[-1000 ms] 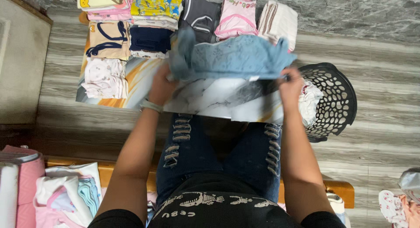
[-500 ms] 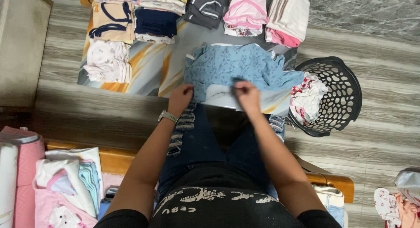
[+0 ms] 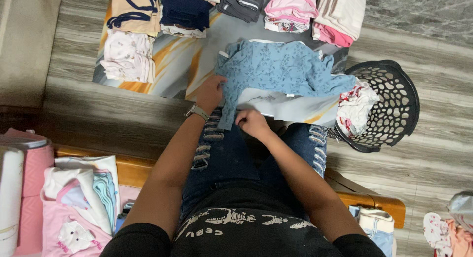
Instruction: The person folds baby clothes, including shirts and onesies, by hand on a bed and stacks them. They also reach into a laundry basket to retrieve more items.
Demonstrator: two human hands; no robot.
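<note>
Blue floral garment [image 3: 281, 69] (spread flat) — both hands' fingers [image 3: 213, 89] pinching its sleeve.

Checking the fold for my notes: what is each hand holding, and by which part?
Both hold the blue garment: left hand at its left edge, right hand pinching the hanging left sleeve's lower end.

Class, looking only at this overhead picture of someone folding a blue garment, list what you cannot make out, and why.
- Head view: top row of folded stacks, cut off by the upper edge.
- Basket contents: mostly hidden by its wall and the white printed cloth.
- Left hand fingertips: hidden under the blue garment.
</note>
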